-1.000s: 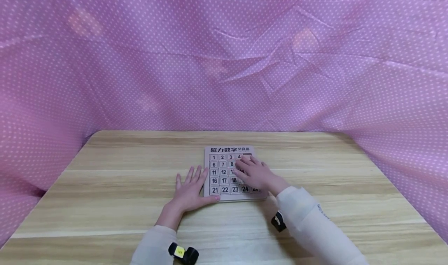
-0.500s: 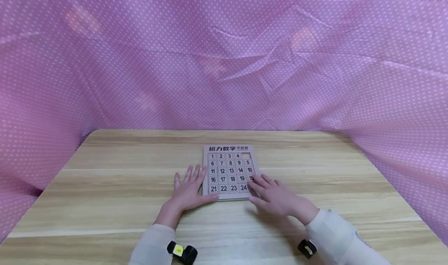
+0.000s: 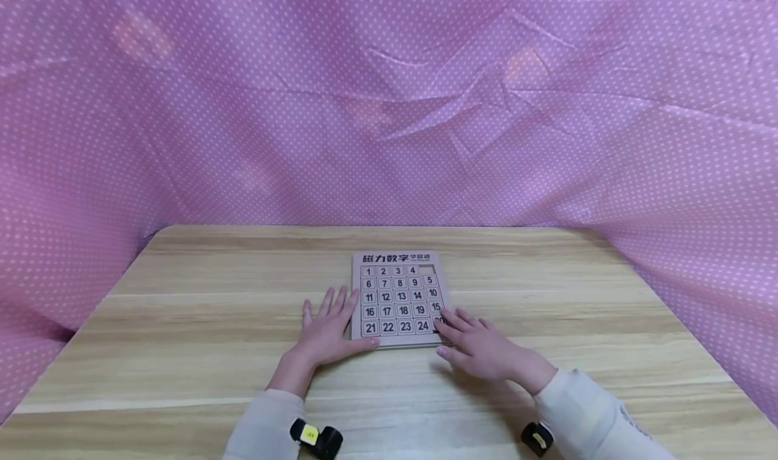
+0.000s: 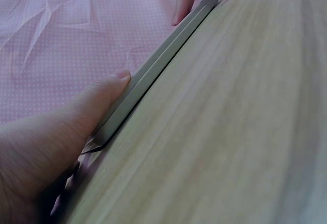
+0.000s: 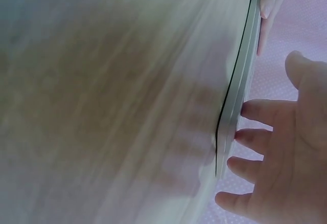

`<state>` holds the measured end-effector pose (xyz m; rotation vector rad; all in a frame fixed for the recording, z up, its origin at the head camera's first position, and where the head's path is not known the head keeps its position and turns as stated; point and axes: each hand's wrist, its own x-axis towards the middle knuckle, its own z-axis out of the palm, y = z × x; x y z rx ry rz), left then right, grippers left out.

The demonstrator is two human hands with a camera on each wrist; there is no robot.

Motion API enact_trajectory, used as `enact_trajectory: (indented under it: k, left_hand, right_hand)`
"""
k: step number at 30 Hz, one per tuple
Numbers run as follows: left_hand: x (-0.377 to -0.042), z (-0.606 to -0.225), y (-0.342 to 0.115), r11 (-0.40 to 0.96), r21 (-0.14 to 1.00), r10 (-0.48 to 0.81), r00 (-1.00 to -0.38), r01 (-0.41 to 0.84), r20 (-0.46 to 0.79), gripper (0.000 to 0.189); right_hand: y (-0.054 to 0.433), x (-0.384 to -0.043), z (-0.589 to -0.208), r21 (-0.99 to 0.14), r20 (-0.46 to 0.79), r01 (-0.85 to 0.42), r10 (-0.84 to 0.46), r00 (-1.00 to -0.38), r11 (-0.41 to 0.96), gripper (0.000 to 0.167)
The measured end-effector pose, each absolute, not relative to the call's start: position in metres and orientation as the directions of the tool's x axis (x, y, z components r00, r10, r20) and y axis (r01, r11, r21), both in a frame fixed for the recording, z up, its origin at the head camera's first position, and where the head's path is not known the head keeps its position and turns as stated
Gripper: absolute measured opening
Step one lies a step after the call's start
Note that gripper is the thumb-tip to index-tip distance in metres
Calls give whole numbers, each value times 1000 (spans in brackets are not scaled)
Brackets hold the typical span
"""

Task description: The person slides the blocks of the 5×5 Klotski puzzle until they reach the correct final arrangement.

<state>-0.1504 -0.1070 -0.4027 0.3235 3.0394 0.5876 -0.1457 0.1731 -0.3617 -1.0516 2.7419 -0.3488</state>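
Observation:
A flat, light-coloured sliding number puzzle (image 3: 403, 296) lies on the table, with numbered tiles in rows. Its top right slot (image 3: 427, 269) is vacant. The left hand (image 3: 325, 335) is spread at the board's left edge, its thumb on the front left corner; in the left wrist view that thumb (image 4: 110, 88) lies on the rim. At the lower right corner, the right hand (image 3: 483, 348) has its fingertips on or just above the 20 tile (image 3: 439, 323), which they partly cover. In the right wrist view its fingers (image 5: 258, 112) are extended and hold nothing.
The board sits on a wood-grain table (image 3: 213, 298). Pink polka-dot cloth (image 3: 389, 109) hangs behind it and at both sides. Each wrist wears a small black camera, one on the left (image 3: 325, 441) and one on the right (image 3: 537, 438).
The right hand has drawn back from the board's upper right to its lower right corner, uncovering tiles. Over the last half second the right column has slid slightly upward. The left hand stays put.

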Motion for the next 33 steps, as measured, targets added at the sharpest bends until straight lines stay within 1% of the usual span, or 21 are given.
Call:
enact_trajectory:
  k: [9, 24, 33]
  left_hand:
    - [-150, -404, -108, 908, 372, 208, -978, 194, 3, 104]
    - [-151, -404, -109, 906, 375, 211, -977, 195, -4, 103]
    - [-149, -405, -110, 905, 379, 211, -977, 194, -4, 104]
  right_hand:
    - [170, -155, -365, -306, -70, -627, -674, -735, 716, 52]
    - [167, -164, -367, -355, -53, -596, -652, -756, 720, 53]
    - [166, -166, -372, -360, -58, -590, -648, -759, 723, 54]
